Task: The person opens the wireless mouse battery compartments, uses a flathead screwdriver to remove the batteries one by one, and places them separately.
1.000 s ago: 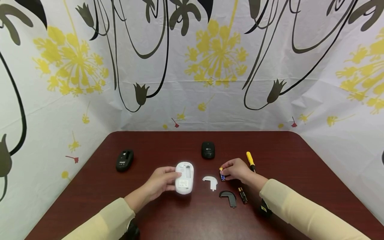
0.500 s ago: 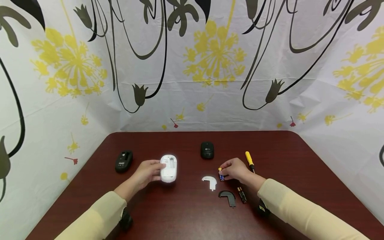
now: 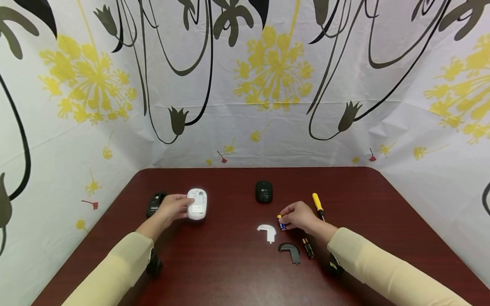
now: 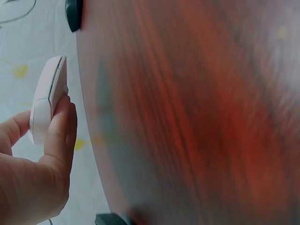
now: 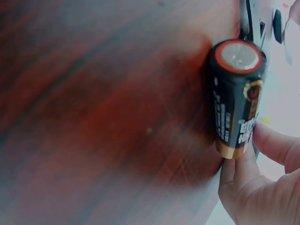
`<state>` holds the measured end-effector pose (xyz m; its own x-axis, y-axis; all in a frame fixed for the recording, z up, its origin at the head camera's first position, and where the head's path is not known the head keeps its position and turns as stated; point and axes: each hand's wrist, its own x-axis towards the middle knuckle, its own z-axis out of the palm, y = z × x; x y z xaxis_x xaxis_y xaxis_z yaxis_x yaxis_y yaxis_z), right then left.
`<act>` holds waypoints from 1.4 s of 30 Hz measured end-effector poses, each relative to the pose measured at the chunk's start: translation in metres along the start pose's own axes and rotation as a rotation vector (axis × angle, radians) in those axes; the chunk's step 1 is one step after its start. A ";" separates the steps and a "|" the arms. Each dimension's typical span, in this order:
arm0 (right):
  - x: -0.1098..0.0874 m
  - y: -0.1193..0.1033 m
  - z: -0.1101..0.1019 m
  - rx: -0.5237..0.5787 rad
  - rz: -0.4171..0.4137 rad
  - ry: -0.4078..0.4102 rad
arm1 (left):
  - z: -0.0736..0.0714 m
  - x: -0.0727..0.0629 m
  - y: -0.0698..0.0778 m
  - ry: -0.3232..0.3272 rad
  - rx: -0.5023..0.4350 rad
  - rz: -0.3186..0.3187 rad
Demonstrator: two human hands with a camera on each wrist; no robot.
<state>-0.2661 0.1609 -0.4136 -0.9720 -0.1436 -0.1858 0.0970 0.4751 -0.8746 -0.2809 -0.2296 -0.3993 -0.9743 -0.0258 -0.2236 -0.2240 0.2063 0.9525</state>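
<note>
My left hand [image 3: 172, 208] grips a white computer mouse [image 3: 197, 205] by its left side, its underside with the uncovered battery compartment facing up toward the head camera. In the left wrist view, the mouse [image 4: 47, 101] appears edge-on between thumb and fingers, above the table. On the right, my right hand [image 3: 300, 216] pinches a small blue battery [image 3: 282, 226] with a yellow end, at the tabletop. A black battery with a gold end [image 3: 308, 248] lies nearer me; it fills the foreground of the right wrist view and covers most of the blue one there.
Between the hands lie a white battery cover [image 3: 268, 232] and a dark one [image 3: 292, 251]. A black mouse [image 3: 264, 191] sits at the back middle. Another black mouse [image 3: 154, 203], partly behind the left hand, is at the left. A yellow-handled screwdriver [image 3: 317, 201] lies behind the right hand.
My left hand has carried the white mouse left and farther back, now overlapping the left black mouse in the head view. The right hand has stayed at the blue battery.
</note>
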 end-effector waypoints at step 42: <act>-0.002 -0.001 0.000 -0.002 0.021 0.022 | -0.023 0.032 -0.005 0.188 0.433 -0.006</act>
<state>-0.2644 0.1603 -0.4121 -0.9742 -0.1146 -0.1944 0.1172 0.4793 -0.8698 -0.3115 -0.2539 -0.4063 -0.9691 -0.1969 -0.1489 -0.2387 0.5937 0.7684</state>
